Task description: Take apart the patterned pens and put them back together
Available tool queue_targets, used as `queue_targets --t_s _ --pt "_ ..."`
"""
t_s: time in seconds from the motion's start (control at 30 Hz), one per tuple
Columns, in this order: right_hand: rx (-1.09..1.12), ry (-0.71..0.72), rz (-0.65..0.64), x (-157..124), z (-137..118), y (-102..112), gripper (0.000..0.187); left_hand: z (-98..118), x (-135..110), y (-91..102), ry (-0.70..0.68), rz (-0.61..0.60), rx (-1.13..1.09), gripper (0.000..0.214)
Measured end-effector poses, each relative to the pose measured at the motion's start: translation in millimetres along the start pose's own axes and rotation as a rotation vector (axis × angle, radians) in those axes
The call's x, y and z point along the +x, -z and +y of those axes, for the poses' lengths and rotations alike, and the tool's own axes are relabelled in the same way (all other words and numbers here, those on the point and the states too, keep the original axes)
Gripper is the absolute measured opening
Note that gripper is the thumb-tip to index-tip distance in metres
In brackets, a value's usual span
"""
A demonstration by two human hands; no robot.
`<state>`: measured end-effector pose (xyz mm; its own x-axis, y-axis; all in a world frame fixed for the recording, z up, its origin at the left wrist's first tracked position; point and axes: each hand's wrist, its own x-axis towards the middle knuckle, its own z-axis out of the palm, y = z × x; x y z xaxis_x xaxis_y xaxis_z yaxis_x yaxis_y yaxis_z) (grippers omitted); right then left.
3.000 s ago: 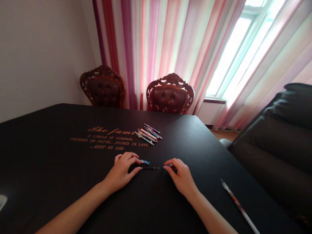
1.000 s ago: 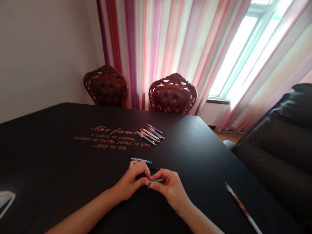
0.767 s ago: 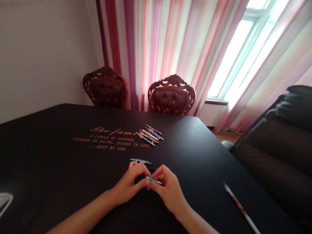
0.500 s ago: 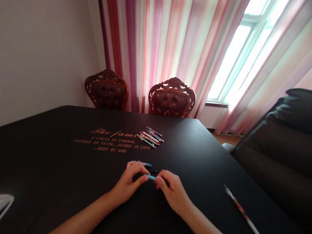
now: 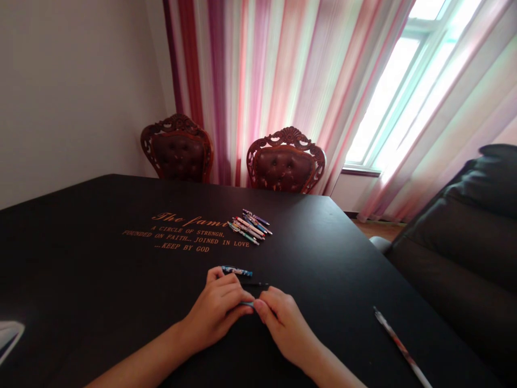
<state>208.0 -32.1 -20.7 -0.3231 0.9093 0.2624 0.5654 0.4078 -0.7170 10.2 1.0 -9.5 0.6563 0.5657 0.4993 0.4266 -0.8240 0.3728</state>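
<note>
Blue part [image 5: 247, 304]: only a sliver shows between the fingertips of the left hand [image 5: 218, 311] and the right hand [image 5: 283, 323]; shape cannot be told.
Refill [image 5: 259, 284]: one end hidden behind the fingers.
Pens [image 5: 250, 226]: too small to count; they cover the end of the top line of the lettering [image 5: 186, 233].
White object [image 5: 8, 334]: cut off by the left edge.
Long pen [image 5: 398, 342]: cut off by the bottom edge.

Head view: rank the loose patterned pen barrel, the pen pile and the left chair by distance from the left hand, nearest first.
1. Patterned pen barrel: just beyond the left hand.
2. Pen pile: farther up the table.
3. Left chair: behind the table's far edge.
</note>
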Motion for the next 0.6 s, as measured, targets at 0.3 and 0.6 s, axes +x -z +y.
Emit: queue_targets --t_s 0.3,0.6 --pt "-0.101 0.048 -0.036 0 1 12 0.035 2 2 7.1 -0.015 -0.021 0.053 0.01" --pt "-0.124 0.042 -0.055 2 6 16 0.039 0 5 8.3 0.013 -0.037 0.041 0.012"
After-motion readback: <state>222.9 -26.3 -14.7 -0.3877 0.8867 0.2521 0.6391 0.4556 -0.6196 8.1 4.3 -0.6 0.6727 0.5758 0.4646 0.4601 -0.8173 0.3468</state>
